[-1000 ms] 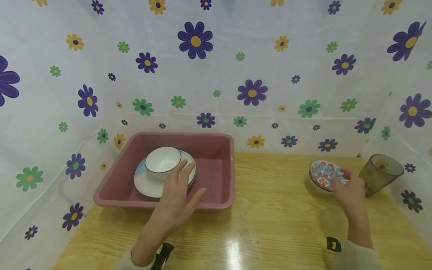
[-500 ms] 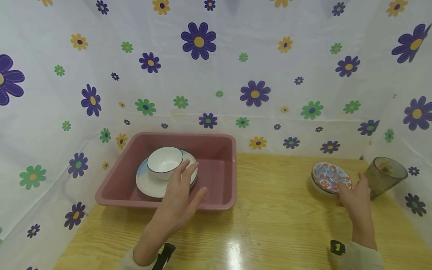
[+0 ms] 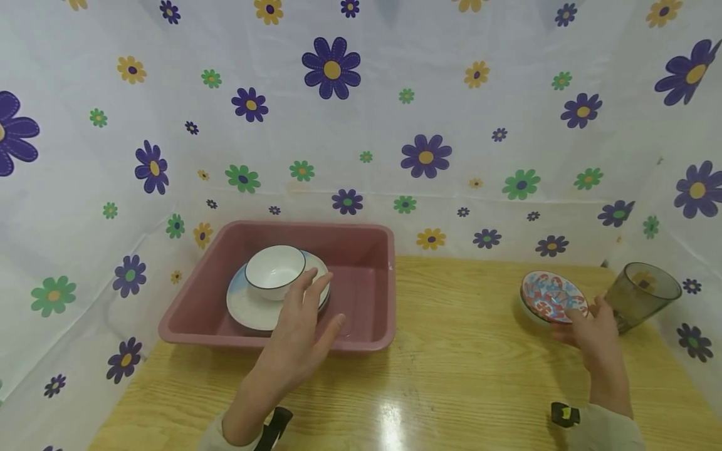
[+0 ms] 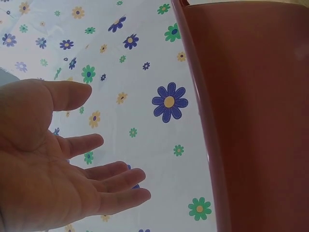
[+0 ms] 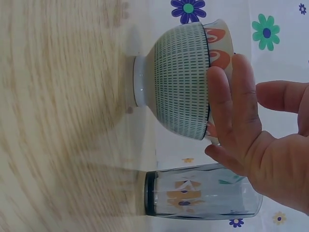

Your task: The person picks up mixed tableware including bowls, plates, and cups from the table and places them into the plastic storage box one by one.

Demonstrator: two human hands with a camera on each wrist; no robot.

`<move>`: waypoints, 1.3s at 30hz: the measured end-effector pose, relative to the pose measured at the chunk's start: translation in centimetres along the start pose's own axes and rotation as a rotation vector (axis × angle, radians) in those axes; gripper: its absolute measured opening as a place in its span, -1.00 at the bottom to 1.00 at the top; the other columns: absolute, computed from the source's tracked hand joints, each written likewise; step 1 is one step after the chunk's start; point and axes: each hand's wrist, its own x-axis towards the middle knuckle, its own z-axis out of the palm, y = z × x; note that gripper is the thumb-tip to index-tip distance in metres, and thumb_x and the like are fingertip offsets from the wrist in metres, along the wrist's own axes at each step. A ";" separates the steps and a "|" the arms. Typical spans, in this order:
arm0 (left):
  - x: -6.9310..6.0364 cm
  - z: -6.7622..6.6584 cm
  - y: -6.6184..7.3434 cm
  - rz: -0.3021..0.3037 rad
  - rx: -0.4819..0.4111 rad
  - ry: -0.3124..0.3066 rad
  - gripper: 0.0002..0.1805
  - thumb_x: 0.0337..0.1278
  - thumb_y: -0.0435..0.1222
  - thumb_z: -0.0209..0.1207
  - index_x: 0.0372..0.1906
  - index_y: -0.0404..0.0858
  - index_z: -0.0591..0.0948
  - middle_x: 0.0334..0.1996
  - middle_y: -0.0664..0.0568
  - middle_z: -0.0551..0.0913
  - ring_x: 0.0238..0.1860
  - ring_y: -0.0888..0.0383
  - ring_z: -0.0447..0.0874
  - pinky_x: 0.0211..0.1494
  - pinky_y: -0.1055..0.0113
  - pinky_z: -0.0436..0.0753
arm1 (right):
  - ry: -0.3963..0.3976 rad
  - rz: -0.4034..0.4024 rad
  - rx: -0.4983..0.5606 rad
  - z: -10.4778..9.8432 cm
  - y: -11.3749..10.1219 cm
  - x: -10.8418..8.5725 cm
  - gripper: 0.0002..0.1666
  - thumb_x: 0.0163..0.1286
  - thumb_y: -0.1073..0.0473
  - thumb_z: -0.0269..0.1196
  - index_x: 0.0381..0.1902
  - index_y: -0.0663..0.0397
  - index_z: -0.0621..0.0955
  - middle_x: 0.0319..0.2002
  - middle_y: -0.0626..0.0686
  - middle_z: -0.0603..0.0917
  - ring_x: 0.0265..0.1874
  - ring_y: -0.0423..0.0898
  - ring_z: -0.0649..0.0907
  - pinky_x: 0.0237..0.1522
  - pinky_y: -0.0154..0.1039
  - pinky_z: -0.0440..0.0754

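Observation:
In the head view, my right hand (image 3: 600,344) is at the near right edge of a red-and-blue patterned dish (image 3: 549,295). The right wrist view shows this dish (image 5: 219,41) on top of a green-dashed bowl (image 5: 181,82), upright on the table. The fingers of my right hand (image 5: 260,130) lie fairly straight across the rims, the thumb apart from them; whether they press is unclear. My left hand (image 3: 287,338) hovers with spread fingers over the front edge of a pink basin (image 3: 361,300), holding nothing. In the left wrist view that hand (image 4: 67,164) is palm-up beside the basin (image 4: 260,116).
Inside the basin a white bowl (image 3: 274,270) sits on stacked plates (image 3: 254,311). A tinted glass (image 3: 643,297) stands just right of the patterned dish. Flowered sheeting (image 3: 372,113) rises behind and at both sides of the wooden table (image 3: 451,376).
My right hand has moved from over the patterned dish to its near right edge, uncovering more of its surface. The left hand stays in about the same place over the basin's edge.

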 end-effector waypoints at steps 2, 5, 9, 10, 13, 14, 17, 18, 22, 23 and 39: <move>0.0 0.0 0.0 0.003 0.003 0.001 -0.32 0.25 -0.28 0.27 0.39 -0.34 0.27 0.40 -0.33 0.18 0.40 -0.25 0.23 0.37 -0.18 0.37 | -0.009 -0.006 0.001 -0.1 0.1 0.1 -0.05 0.59 0.19 -0.17 0.46 0.12 -0.62 0.49 0.29 -0.58 -0.47 -0.34 0.70 -0.28 -0.31 0.73; -0.1 0.0 0.0 0.001 0.005 -0.003 -0.32 0.25 -0.28 0.27 0.39 -0.34 0.27 0.40 -0.32 0.18 0.40 -0.25 0.23 0.37 -0.18 0.37 | -0.023 -0.044 0.002 -0.2 0.5 0.2 -0.11 0.59 0.21 -0.19 0.48 0.31 -0.51 0.44 0.59 -0.10 -0.47 -0.32 0.71 -0.28 -0.32 0.73; -0.1 -0.1 0.0 -0.010 0.004 -0.012 -0.32 0.26 -0.28 0.26 0.40 -0.33 0.27 0.42 -0.31 0.16 0.41 -0.24 0.22 0.37 -0.16 0.38 | -0.037 -0.100 -0.003 -0.2 1.0 0.4 -0.25 0.58 0.26 -0.20 0.45 0.60 -0.25 -0.24 0.19 0.65 -0.47 -0.28 0.73 -0.30 -0.32 0.73; -0.1 -0.1 0.0 -0.012 0.004 -0.013 -0.32 0.27 -0.28 0.26 0.40 -0.33 0.27 0.42 -0.30 0.16 0.41 -0.24 0.22 0.37 -0.16 0.38 | -0.035 -0.108 -0.005 -0.2 1.2 0.4 -0.29 0.58 0.26 -0.20 0.43 0.64 -0.19 -0.35 0.00 0.64 -0.47 -0.27 0.73 -0.31 -0.32 0.73; -0.2 -0.1 0.0 -0.010 -0.001 -0.010 -0.32 0.27 -0.29 0.26 0.40 -0.33 0.27 0.43 -0.30 0.15 0.41 -0.24 0.23 0.37 -0.16 0.38 | -0.045 -0.112 0.015 -0.3 1.4 0.6 -0.29 0.58 0.27 -0.21 0.45 0.61 -0.20 -0.41 -0.15 0.62 -0.46 -0.27 0.73 -0.32 -0.33 0.73; -0.2 -0.1 0.0 -0.008 -0.002 -0.009 -0.32 0.27 -0.29 0.26 0.41 -0.33 0.27 0.43 -0.30 0.15 0.41 -0.24 0.23 0.37 -0.16 0.38 | -0.044 -0.111 0.026 -0.3 1.5 0.7 -0.28 0.58 0.27 -0.20 0.46 0.58 -0.21 -0.41 -0.17 0.62 -0.46 -0.27 0.73 -0.32 -0.33 0.73; -0.2 -0.1 -0.1 0.002 -0.007 -0.005 -0.32 0.28 -0.29 0.25 0.41 -0.33 0.26 0.43 -0.31 0.15 0.41 -0.24 0.22 0.38 -0.16 0.36 | -0.039 -0.110 0.037 -0.3 1.6 0.8 -0.26 0.58 0.28 -0.19 0.49 0.53 -0.24 -0.41 -0.21 0.61 -0.46 -0.28 0.74 -0.33 -0.33 0.73; -0.2 -0.1 -0.1 0.004 -0.009 -0.005 -0.32 0.28 -0.29 0.25 0.42 -0.32 0.26 0.43 -0.31 0.15 0.42 -0.24 0.22 0.38 -0.16 0.36 | -0.038 -0.109 0.043 -0.4 1.7 0.9 -0.25 0.58 0.29 -0.18 0.49 0.51 -0.26 -0.40 -0.22 0.61 -0.46 -0.27 0.74 -0.33 -0.33 0.73; -0.2 -0.1 -0.1 -0.007 -0.010 -0.013 -0.32 0.29 -0.29 0.24 0.43 -0.31 0.24 0.44 -0.31 0.13 0.41 -0.25 0.22 0.38 -0.16 0.36 | -0.031 -0.103 0.062 -0.4 1.9 1.0 -0.23 0.58 0.30 -0.16 0.50 0.49 -0.27 -0.39 -0.21 0.62 -0.46 -0.26 0.74 -0.33 -0.32 0.73; -0.2 -0.1 -0.1 -0.011 -0.011 -0.016 -0.32 0.29 -0.29 0.24 0.43 -0.30 0.24 0.44 -0.31 0.13 0.41 -0.25 0.22 0.38 -0.17 0.36 | -0.029 -0.103 0.063 -0.4 1.9 1.0 -0.23 0.58 0.30 -0.16 0.50 0.49 -0.27 -0.40 -0.21 0.62 -0.46 -0.26 0.74 -0.33 -0.32 0.73; -0.2 -0.2 -0.1 -0.004 -0.005 -0.007 -0.33 0.29 -0.29 0.24 0.42 -0.31 0.26 0.42 -0.31 0.15 0.38 -0.28 0.27 0.35 -0.16 0.40 | -0.010 -0.094 0.080 -0.1 1.9 1.2 -0.25 0.57 0.35 -0.15 0.51 0.47 -0.23 -0.43 -0.21 0.62 -0.50 -0.27 0.73 -0.36 -0.34 0.73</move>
